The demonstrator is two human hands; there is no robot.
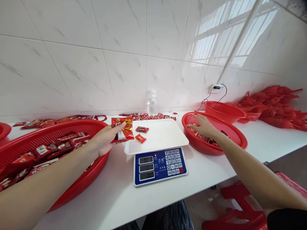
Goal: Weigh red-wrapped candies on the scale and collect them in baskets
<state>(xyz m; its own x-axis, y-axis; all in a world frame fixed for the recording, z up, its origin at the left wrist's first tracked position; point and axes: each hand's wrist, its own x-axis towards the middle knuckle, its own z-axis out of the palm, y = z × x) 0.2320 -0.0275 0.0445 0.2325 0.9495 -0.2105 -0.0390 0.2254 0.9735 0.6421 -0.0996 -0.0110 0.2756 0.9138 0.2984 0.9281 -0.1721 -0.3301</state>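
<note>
My left hand (pixel 106 136) grips a red and gold packet (pixel 126 127) between thumb and fingers, over the left edge of the scale's white tray (pixel 165 135). Two small red wrapped candies (pixel 140 138) lie on that tray. Below it the blue scale panel (pixel 161 166) shows its displays and keypad. Over the right red basket (pixel 236 140), my right hand (pixel 203 124) reaches in with fingers apart, above small red packets (pixel 203 137); its fingertips are partly hidden, and I see nothing held in it.
A large red basket (pixel 100 166) full of red packets stands at the left. Patterned red packets (pixel 141 116) and a clear bottle (pixel 152 103) line the wall. Another red basket (pixel 224 110) and piled red bags (pixel 273 103) sit at right. A red stool (pixel 236 204) is below the table.
</note>
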